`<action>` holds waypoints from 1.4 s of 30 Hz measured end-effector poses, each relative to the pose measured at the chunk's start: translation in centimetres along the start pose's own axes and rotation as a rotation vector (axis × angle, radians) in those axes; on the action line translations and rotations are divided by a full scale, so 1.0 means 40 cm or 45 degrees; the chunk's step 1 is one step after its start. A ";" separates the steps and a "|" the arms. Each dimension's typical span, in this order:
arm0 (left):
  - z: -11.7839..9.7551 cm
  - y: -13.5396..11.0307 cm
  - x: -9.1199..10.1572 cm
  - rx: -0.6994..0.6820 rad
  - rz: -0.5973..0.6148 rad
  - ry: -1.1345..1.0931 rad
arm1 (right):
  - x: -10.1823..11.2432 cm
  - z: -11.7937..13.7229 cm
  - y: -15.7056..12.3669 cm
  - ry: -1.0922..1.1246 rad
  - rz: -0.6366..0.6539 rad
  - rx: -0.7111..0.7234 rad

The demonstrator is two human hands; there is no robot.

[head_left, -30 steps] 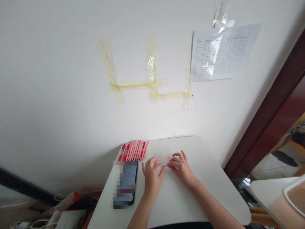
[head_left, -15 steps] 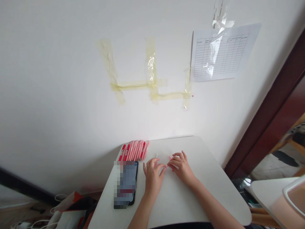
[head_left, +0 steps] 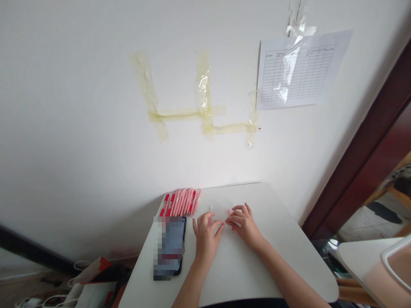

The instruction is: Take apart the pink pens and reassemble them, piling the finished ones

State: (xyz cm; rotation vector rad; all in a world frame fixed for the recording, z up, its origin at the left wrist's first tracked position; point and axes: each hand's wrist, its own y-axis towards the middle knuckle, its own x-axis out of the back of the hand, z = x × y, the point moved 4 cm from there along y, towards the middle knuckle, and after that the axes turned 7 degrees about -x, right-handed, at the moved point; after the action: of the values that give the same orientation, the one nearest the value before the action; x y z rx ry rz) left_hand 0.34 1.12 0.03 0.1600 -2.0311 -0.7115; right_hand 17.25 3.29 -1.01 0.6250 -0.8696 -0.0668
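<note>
Over the middle of the white table (head_left: 276, 273), my two hands meet fingertip to fingertip. My left hand (head_left: 207, 231) is closed in a pinch on a small pink pen part (head_left: 224, 224), which is mostly hidden by the fingers. From the other side my right hand (head_left: 244, 224) pinches the same part. A pink piece (head_left: 229, 211) shows behind the right fingers, and a bit of red shows below them. Just beyond the left fingers is a thin white stick-like piece (head_left: 211, 208). Several pink and red pens (head_left: 183, 202) lie in a row at the back left.
A phone (head_left: 175, 246), partly blurred out, lies left of my left hand. Behind the table rises a white wall with yellowed tape (head_left: 204, 85) and a taped printed sheet (head_left: 298, 72). Cables and bags are on the floor at lower left; another white surface (head_left: 369, 261) stands right.
Both hands stay in almost the same place, still pinching. The fingertips shift only very slightly.
</note>
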 end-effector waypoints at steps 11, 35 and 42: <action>-0.003 0.000 0.006 0.022 -0.060 0.040 | -0.001 -0.012 0.001 -0.001 0.002 -0.011; 0.005 0.003 0.013 0.082 -0.087 0.029 | -0.003 -0.047 -0.003 -0.160 -0.012 -0.064; 0.013 0.003 0.010 0.096 -0.093 0.032 | 0.010 -0.041 0.000 -0.199 0.054 -0.103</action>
State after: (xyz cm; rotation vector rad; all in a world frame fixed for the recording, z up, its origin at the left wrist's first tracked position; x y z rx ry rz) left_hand -0.29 1.29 0.20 0.2865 -2.0379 -0.6749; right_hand 18.72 3.98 -1.50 0.5302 -1.0255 -0.1132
